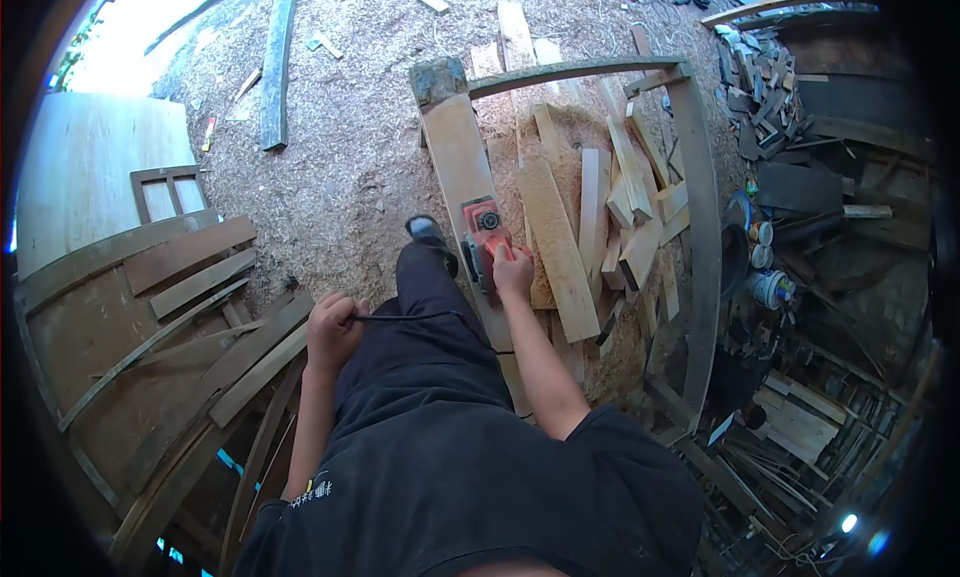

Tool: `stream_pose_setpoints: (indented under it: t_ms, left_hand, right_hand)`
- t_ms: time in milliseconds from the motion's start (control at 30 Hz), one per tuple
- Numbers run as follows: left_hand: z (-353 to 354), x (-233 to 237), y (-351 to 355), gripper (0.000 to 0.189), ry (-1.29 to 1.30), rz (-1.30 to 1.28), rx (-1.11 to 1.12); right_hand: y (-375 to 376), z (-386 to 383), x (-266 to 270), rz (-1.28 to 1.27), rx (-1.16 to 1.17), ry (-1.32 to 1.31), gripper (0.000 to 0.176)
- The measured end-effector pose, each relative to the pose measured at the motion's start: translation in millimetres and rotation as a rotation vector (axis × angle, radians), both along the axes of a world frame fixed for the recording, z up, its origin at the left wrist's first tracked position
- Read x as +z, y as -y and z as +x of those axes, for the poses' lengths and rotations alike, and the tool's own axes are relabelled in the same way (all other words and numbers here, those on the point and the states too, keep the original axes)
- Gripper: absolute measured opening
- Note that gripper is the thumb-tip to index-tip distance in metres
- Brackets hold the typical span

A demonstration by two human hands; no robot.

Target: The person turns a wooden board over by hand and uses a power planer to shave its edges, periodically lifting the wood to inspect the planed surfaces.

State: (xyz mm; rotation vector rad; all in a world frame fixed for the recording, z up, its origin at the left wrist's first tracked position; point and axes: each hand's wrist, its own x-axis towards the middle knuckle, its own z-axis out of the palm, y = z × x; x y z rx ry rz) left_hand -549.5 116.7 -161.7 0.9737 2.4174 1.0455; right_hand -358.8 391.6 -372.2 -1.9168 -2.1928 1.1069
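Observation:
My right hand [514,272] is wrapped round the rear handle of a red electric hand planer [478,217]. The planer rests on a long pale board [457,152], which runs away from me along the left side of a wooden frame bench. At my left side, my left hand [336,327] is closed in a fist round a black power cord [405,318]. The cord stretches across my thigh towards the planer; its far end is hidden. A worn wood block [437,82] sits at the board's far end.
Loose planks [560,247] and offcuts lie in the bench frame [695,227] to the right. Shavings cover the floor [340,167]. Stacked boards [190,252] lean at left, a dark beam [278,87] lies ahead, and scrap wood [765,97] and paint cans [768,287] stand at right.

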Motion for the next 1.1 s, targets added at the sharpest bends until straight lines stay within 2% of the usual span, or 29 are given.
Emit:
stream_pose_setpoints:
  t_ms: [600, 1100]
  left_hand:
    - [-107.9, -10.9, -60.8, 0.045, 0.058, 0.013, 0.013]
    - [-218.5, -15.0, -124.5, 0.046, 0.090, -0.029, 0.033]
  right_hand:
    - [-56.1, -120.6, 5.9, 0.016, 0.025, 0.048, 0.052]
    - [-98.1, -223.5, 17.7, 0.076, 0.062, -0.074, 0.050]
